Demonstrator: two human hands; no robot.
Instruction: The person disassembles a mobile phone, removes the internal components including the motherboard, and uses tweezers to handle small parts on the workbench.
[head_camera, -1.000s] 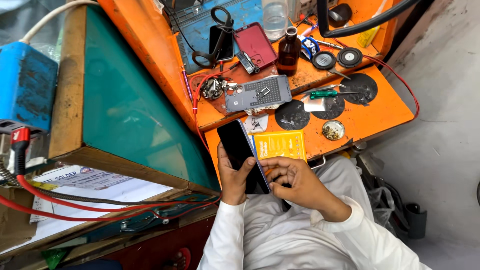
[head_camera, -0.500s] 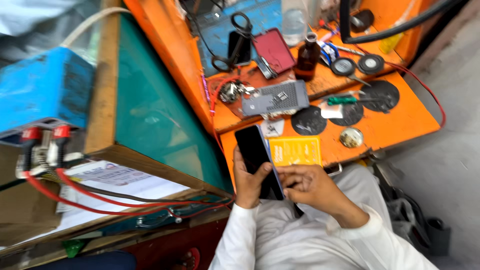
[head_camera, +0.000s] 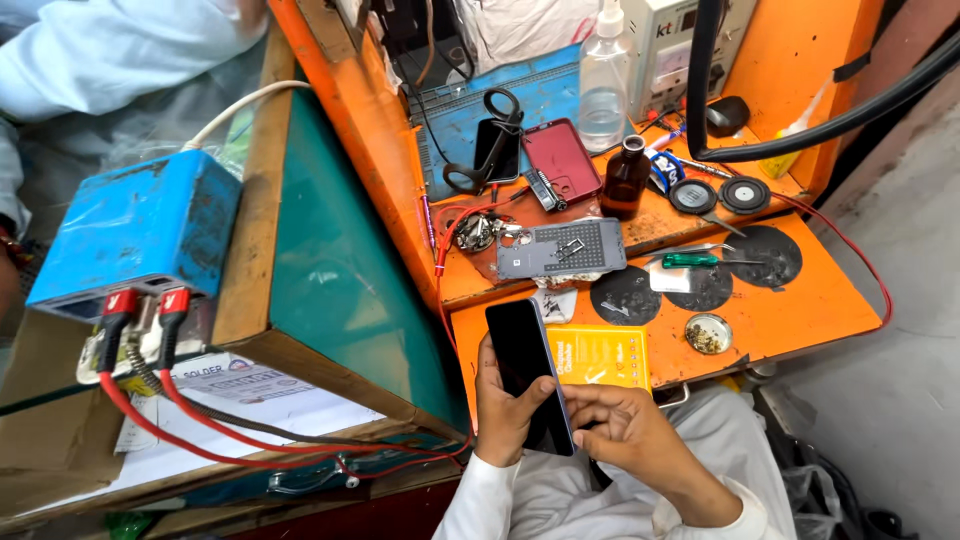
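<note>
I see my left hand (head_camera: 503, 418) wrapped around the lower part of a black smartphone (head_camera: 530, 372), thumb curled over its front and fingers closed behind it, so the phone stands tilted with its dark screen facing up, just off the near edge of the orange workbench (head_camera: 800, 320). My right hand (head_camera: 630, 435) sits beside it with fingers bent inward, the fingertips (head_camera: 580, 400) pressed against the phone's lower right edge; I cannot tell whether they pinch anything small there. Both wrists come out of white sleeves above my lap. On the bench's near edge, just past the phone, lies a yellow card (head_camera: 598, 357), and to its right a small round metal dish (head_camera: 708, 334) of bits. Farther in, a grey perforated tray (head_camera: 560, 250) lies near the middle, with a green-handled screwdriver (head_camera: 690, 260) to its right among dark round pads. Toward the far edge I make out a brown glass bottle (head_camera: 626, 178), a clear plastic bottle (head_camera: 604, 85), a maroon phone case (head_camera: 562, 160) and black scissors (head_camera: 490, 140) on a blue mat (head_camera: 550, 95). Left of the bench stands a green-sided wooden counter (head_camera: 330, 260), and beyond it a blue battery box (head_camera: 135, 225) with red clamps and red cables running down over papers.
</note>
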